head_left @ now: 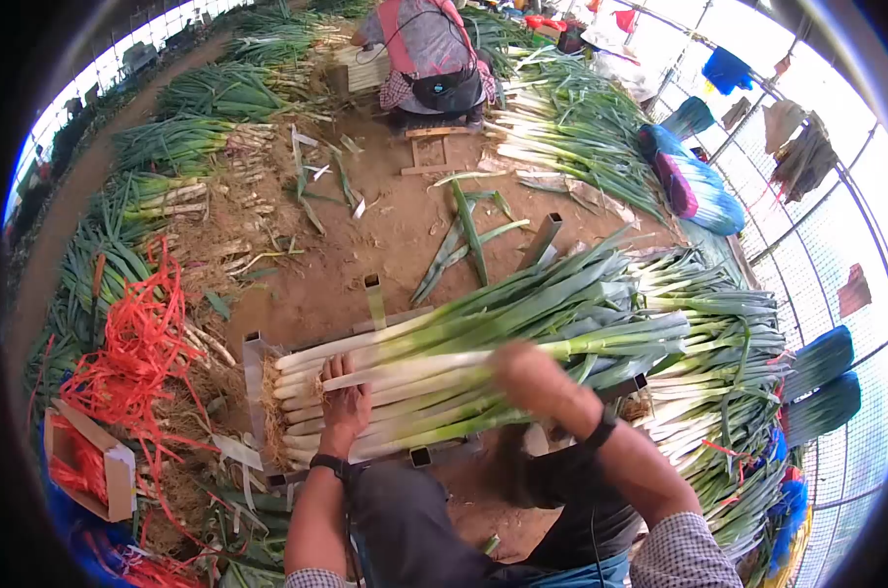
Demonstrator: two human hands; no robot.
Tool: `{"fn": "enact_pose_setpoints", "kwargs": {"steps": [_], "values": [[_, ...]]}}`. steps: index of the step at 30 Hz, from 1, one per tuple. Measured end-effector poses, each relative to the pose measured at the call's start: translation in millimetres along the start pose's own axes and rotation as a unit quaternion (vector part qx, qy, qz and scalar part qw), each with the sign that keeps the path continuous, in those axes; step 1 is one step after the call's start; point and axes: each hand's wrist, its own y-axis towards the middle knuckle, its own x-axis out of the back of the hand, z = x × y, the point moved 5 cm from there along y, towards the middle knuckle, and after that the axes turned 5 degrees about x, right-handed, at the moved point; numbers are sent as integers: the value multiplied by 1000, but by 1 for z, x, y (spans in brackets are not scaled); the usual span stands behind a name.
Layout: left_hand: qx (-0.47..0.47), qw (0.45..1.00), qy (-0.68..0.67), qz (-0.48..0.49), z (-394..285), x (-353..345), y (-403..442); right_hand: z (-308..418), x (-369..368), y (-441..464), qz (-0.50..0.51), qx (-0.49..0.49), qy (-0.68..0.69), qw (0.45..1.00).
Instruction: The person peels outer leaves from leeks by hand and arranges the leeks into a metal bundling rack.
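Note:
A pile of leeks (424, 338) lies across a metal frame (255, 392), white root ends to the left and green leaves to the right. Near the roots, my left hand (344, 404) is closed around the white end of one leek (414, 369) on top. My right hand (537, 380), blurred by motion, is in a fist over the same leek's stem, where white turns green. Its separate fingers do not show clearly.
Red plastic strips (135, 353) spill beside a cardboard box (120, 480) on the left. More leeks (728, 363) are heaped at right. Ahead, a person (429, 49) sits on a wooden stool (429, 147). Metal posts (542, 240) rise from the frame; loose leaves litter the soil.

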Motion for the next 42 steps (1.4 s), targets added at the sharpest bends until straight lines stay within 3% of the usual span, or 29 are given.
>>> {"fn": "enact_pose_setpoints", "kwargs": {"steps": [1,2,5,10,13,16,18,21,24,27,29,30,32,33,36,39,40,42], "values": [[2,1000,-1,7,0,0,-4,-22,5,-6,35,-37,-44,998],[16,999,8,34,-2,1,-4,-35,23,-12,-36,-131,34,990],[-3,1000,-7,-5,2,-2,-7,-64,-11,-28,49,-167,57,983],[-26,999,-22,-38,-1,13,-15,-66,-30,-39,-23,-150,56,987],[30,995,50,82,-6,35,-41,-66,-20,-41,-60,-136,57,987],[49,949,-136,281,-29,99,-68,-59,-7,-45,-104,-105,34,988],[-58,988,-102,102,-67,160,-72,-44,11,-43,-130,-82,20,988],[-181,976,9,-121,-141,248,-68,-12,37,-39,-203,-36,27,978],[-201,967,22,-158,-159,261,-60,28,69,-41,-272,12,7,962],[-159,985,-24,-55,-139,255,-70,57,96,-56,-318,11,27,948],[-220,964,41,-147,-144,276,-90,82,114,-72,-385,13,89,919],[-231,958,57,-163,-147,289,-101,90,109,-83,-359,-41,142,921],[-241,950,65,-187,-152,308,-122,101,67,-93,-276,-175,477,816],[-240,949,66,-194,-151,313,-130,112,40,-97,-212,-235,620,717],[-242,948,59,-196,-153,322,-156,141,-10,-91,-286,-196,868,355],[-208,966,17,-155,-142,309,-181,120,-4,-73,-375,-91,909,159],[-182,975,-57,-112,-132,302,-183,112,-5,-65,-356,20,929,101],[-127,978,-163,-34,-118,295,-191,117,20,-62,-351,-1,927,128]]}}
